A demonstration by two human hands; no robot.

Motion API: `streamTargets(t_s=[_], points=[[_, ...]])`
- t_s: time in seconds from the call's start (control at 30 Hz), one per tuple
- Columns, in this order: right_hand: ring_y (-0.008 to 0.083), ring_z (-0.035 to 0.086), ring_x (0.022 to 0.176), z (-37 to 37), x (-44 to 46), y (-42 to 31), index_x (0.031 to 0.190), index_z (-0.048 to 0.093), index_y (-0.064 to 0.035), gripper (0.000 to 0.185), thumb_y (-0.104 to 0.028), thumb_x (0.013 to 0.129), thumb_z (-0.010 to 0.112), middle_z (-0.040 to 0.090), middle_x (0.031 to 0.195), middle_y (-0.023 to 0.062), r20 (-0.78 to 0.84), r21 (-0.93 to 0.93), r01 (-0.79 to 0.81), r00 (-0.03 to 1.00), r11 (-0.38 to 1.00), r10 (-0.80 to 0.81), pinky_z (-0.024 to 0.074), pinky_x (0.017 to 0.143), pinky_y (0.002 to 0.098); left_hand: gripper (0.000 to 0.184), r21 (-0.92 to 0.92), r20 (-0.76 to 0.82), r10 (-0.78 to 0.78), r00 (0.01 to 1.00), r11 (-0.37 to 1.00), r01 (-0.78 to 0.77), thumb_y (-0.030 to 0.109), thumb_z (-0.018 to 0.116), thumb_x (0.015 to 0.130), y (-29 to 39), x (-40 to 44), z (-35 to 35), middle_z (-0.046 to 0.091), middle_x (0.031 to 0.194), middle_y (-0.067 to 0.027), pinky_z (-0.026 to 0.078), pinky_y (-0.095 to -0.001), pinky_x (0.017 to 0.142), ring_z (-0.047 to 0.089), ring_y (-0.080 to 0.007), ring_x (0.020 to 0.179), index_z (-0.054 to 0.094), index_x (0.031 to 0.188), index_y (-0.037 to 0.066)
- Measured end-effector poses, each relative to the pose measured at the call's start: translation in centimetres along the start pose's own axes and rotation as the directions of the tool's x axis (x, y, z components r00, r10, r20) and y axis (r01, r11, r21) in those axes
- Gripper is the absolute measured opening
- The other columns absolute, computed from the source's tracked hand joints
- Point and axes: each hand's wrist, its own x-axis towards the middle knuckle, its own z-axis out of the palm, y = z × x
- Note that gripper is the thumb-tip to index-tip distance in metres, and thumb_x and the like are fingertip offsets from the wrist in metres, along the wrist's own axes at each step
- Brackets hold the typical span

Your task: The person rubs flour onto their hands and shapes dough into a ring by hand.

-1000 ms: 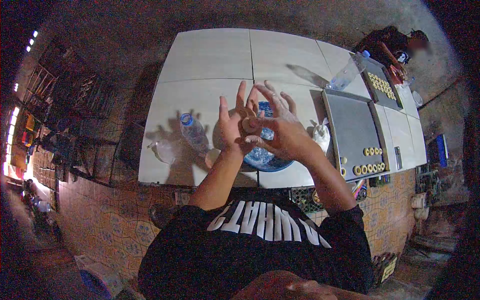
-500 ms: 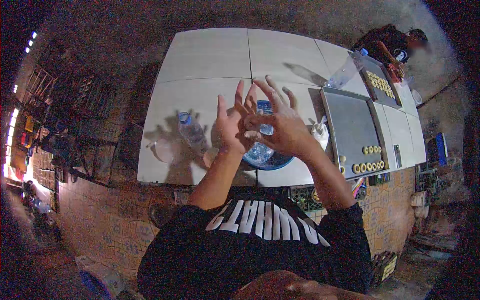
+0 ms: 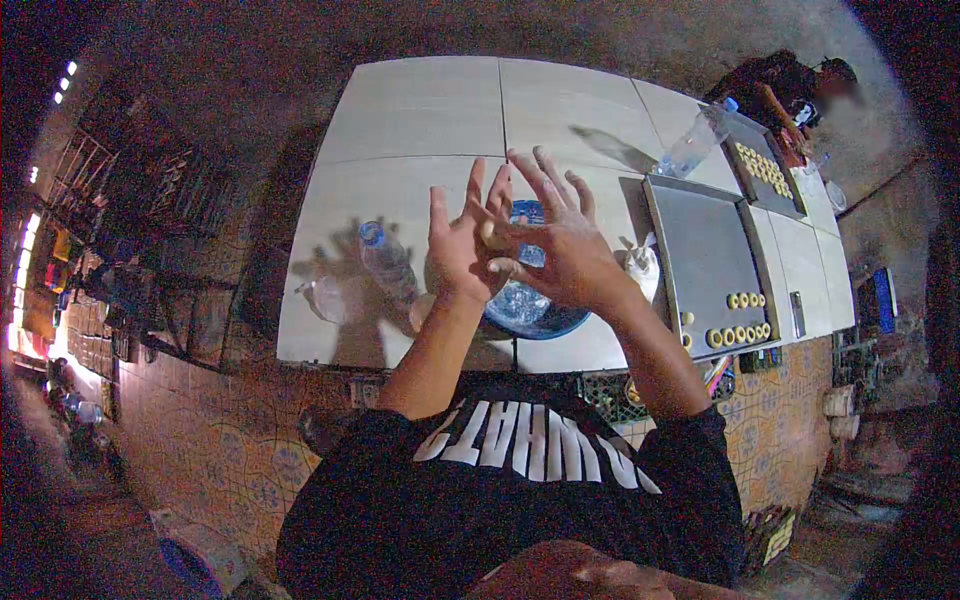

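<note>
My left hand [image 3: 462,252] is turned palm up over the table, its fingers spread. A small round piece of pale dough [image 3: 490,234] is held between that palm and a finger of my right hand [image 3: 572,250]. The other fingers of the right hand are stretched out and look dusted with flour. Beneath both hands stands a blue bowl [image 3: 570,322] with whitish contents, partly hidden. Between it and the tray is a white bag [image 3: 641,268]. A metal tray [image 3: 703,235] to the right carries several dough rings [image 3: 737,336] along its near edge.
Left of my hands, a clear plastic bottle [image 3: 388,268] with a blue cap lies near a translucent bag [image 3: 325,300]. Another bottle [image 3: 690,150] lies farther right. A co-worker [image 3: 765,85] is beside a second tray [image 3: 752,135] of dough rings at the table's [image 3: 430,110] far right.
The dough between my hands shows more clearly now, as my right hand's finger has shifted slightly on it. Both hands stay over the bowl.
</note>
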Motion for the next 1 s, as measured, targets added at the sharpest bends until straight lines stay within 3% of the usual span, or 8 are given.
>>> streamTargets(t_s=[0.23, 0.27, 0.4, 0.47, 0.67, 0.77, 0.9, 1.0], points=[[0.0399, 0.014, 0.159, 0.1, -0.2, 0.1, 0.119, 0.076, -0.0244, 0.036, -0.043, 0.088, 0.075, 0.018, 0.17, 0.0194, 0.006, 0.025, 0.018, 1.0, 1.0, -0.018, 0.0176, 0.121, 0.0647, 0.079, -0.079, -0.07, -0.004, 0.998, 0.997, -0.002, 0.074, 0.035, 0.1, 0.0, -0.5, 1.7, 0.027, 0.169, -0.0076, 0.056, -0.0496, 0.098, 0.044, -0.0206, 0.144, 0.033, 0.162, 0.026], [0.0391, 0.015, 0.159, 0.2, -0.1, 0.0, 0.12, 0.075, -0.0248, 0.035, -0.039, 0.087, 0.076, 0.019, 0.17, 0.0192, 0.014, 0.01, 0.019, 1.0, 1.0, -0.019, 0.0182, 0.121, 0.0646, 0.081, -0.219, 0.11, -0.042, 0.993, 0.974, 0.066, 0.074, 0.034, 0.1, 0.1, -0.3, 0.1, 0.025, 0.17, -0.008, 0.046, -0.0506, 0.112, 0.035, -0.0221, 0.15, 0.031, 0.163, 0.024], [0.0352, 0.018, 0.159, 0.8, -0.2, 0.4, 0.122, 0.074, -0.0257, 0.039, -0.023, 0.083, 0.077, 0.023, 0.17, 0.0181, -0.031, -0.003, 0.044, 0.999, 0.999, -0.044, 0.0215, 0.121, 0.0625, 0.085, 0.011, 0.033, -0.034, 0.999, 0.999, 0.033, 0.074, 0.032, 0.1, -0.4, -0.8, 2.8, 0.024, 0.17, -0.0117, 0.014, -0.0492, 0.128, 0.023, -0.0252, 0.156, 0.025, 0.165, 0.019], [0.0344, 0.028, 0.156, 0.2, -0.4, 0.0, 0.122, 0.074, -0.026, 0.037, -0.023, 0.085, 0.075, 0.029, 0.167, 0.0185, -0.049, -0.018, 0.052, 0.997, 0.999, -0.052, 0.0245, 0.12, 0.061, 0.084, 0.029, 0.088, -0.017, 0.996, 0.999, 0.015, 0.074, 0.032, 0.101, -0.4, -0.7, 2.9, 0.025, 0.17, -0.0117, 0.016, -0.0495, 0.127, 0.023, -0.0255, 0.156, 0.025, 0.166, 0.02], [0.0413, 0.044, 0.141, 1.0, -0.2, 0.3, 0.112, 0.077, -0.0207, 0.025, -0.023, 0.087, 0.075, 0.043, 0.158, 0.0134, -0.083, 0.055, 0.071, 0.994, 0.996, -0.066, 0.0364, 0.115, 0.058, 0.081, -0.08, 0.147, -0.011, 0.989, 0.997, 0.023, 0.07, 0.031, 0.102, -0.3, -0.2, 2.6, 0.025, 0.17, -0.0117, 0.024, -0.0521, 0.125, 0.045, -0.025, 0.144, 0.026, 0.165, 0.019], [0.0437, 0.04, 0.142, 0.7, -0.2, 0.3, 0.109, 0.077, -0.0163, 0.029, -0.026, 0.082, 0.08, 0.042, 0.158, 0.0132, -0.094, 0.007, 0.082, 0.992, 0.997, -0.081, 0.037, 0.114, 0.059, 0.081, -0.022, 0.223, 0.011, 0.975, 1.0, -0.006, 0.071, 0.03, 0.102, -0.2, 0.0, 1.8, 0.023, 0.171, -0.0116, 0.021, -0.0514, 0.126, 0.04, -0.0264, 0.148, 0.025, 0.165, 0.02], [0.0485, 0.027, 0.149, 0.3, -0.4, -0.2, 0.111, 0.077, -0.0135, 0.04, -0.041, 0.082, 0.08, 0.032, 0.162, 0.02, -0.093, 0.124, 0.043, 0.995, 0.991, -0.032, 0.0301, 0.116, 0.065, 0.085, 0.566, 0.276, 0.302, 0.912, 0.716, -0.409, 0.069, 0.027, 0.103, -0.4, 0.1, 3.3, 0.016, 0.172, -0.0154, 0.006, -0.0481, 0.128, 0.014, -0.0293, 0.159, 0.02, 0.166, 0.013], [0.0534, 0.025, 0.146, 0.1, -0.6, -0.4, 0.103, 0.08, -0.014, 0.042, -0.052, 0.087, 0.077, 0.03, 0.161, 0.0239, -0.105, 0.296, 0.066, 0.994, 0.953, -0.036, 0.0245, 0.119, 0.0659, 0.088, 0.491, 0.294, 0.316, 0.902, 0.76, -0.426, 0.071, 0.03, 0.101, 0.0, 0.5, 3.7, 0.012, 0.173, -0.016, 0.004, -0.0475, 0.128, 0.008, -0.028, 0.161, 0.018, 0.166, 0.012]])
